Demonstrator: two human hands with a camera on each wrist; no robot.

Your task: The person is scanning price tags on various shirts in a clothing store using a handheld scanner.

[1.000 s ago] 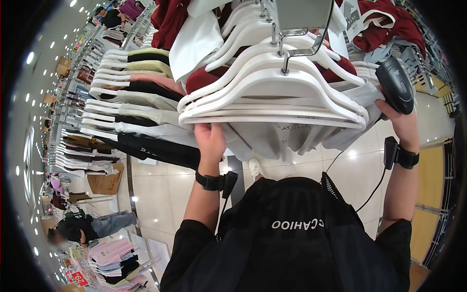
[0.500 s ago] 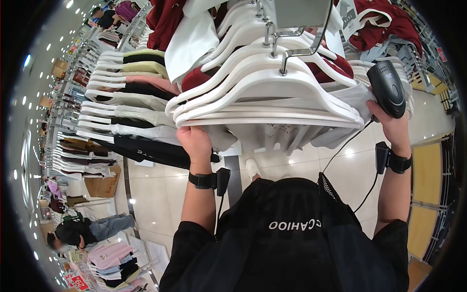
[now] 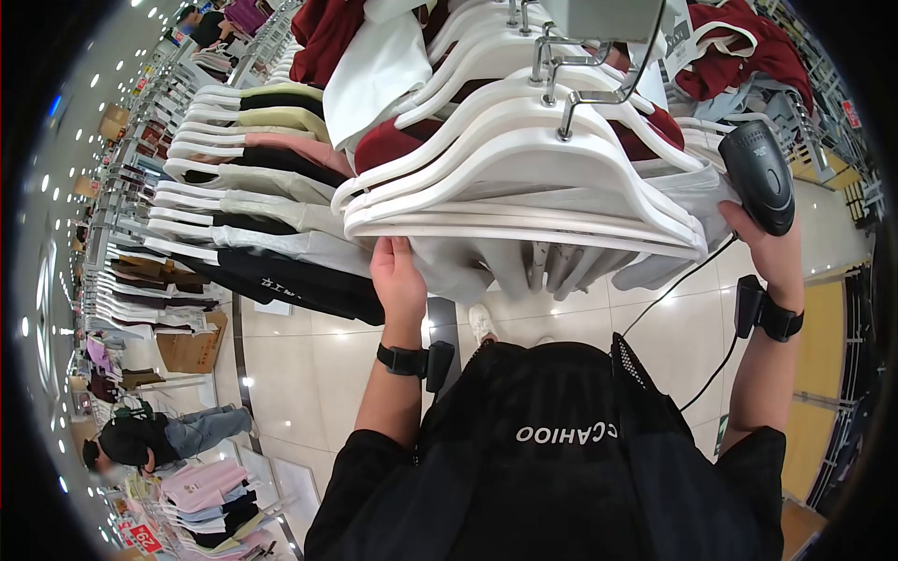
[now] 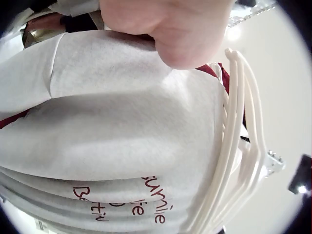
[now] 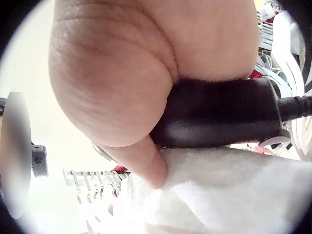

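Note:
My right hand (image 3: 769,248) grips a black barcode scanner (image 3: 760,176), its cord running down toward my body. In the right wrist view, the scanner's dark handle (image 5: 219,114) lies in the palm, and a finger (image 5: 146,165) reaches onto pale cloth below it. My left hand (image 3: 400,290) is at the left end of the front white hangers (image 3: 524,229), fingertips right at the lower bar. In the left wrist view, that hand (image 4: 180,29) holds a light grey T-shirt (image 4: 122,122) with dark red lettering by its upper edge; its fingertips are hidden.
Metal hooks (image 3: 599,96) carry the front hangers, with dark red garments (image 3: 398,150) behind. At left hangs a row of tops, a black one (image 3: 299,280) nearest. A person (image 3: 140,439) stands at lower left. Yellow panels (image 3: 818,355) are at right, over a tiled floor (image 3: 299,346).
Both hands and the front hangers shift slightly left, then back right in the head view. The right hand keeps the scanner, and the left stays at the hangers' left end.

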